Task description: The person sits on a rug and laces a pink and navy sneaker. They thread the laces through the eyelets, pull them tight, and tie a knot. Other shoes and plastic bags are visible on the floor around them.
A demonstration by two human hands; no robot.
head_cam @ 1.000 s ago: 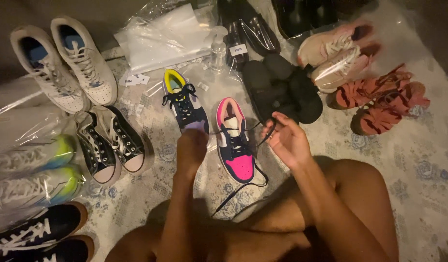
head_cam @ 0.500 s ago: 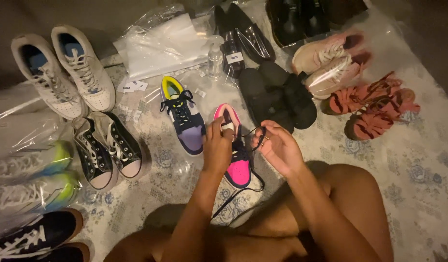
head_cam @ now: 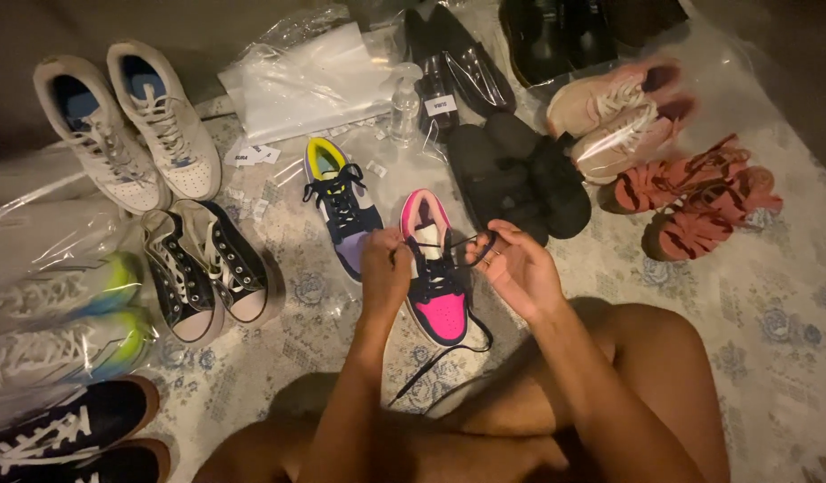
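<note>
At the centre of the frame, a pink and navy sneaker [head_cam: 435, 273] is laid on the patterned floor covering [head_cam: 771, 331]. Its black lace [head_cam: 458, 243] is pinched by the curled left hand [head_cam: 385, 268] and by the half-closed right hand [head_cam: 519, 268], just right of the shoe.

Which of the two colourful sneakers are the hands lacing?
The pink-toed sneaker; both hands hold its black lace. The yellow-heeled one lies untouched beside it.
</note>
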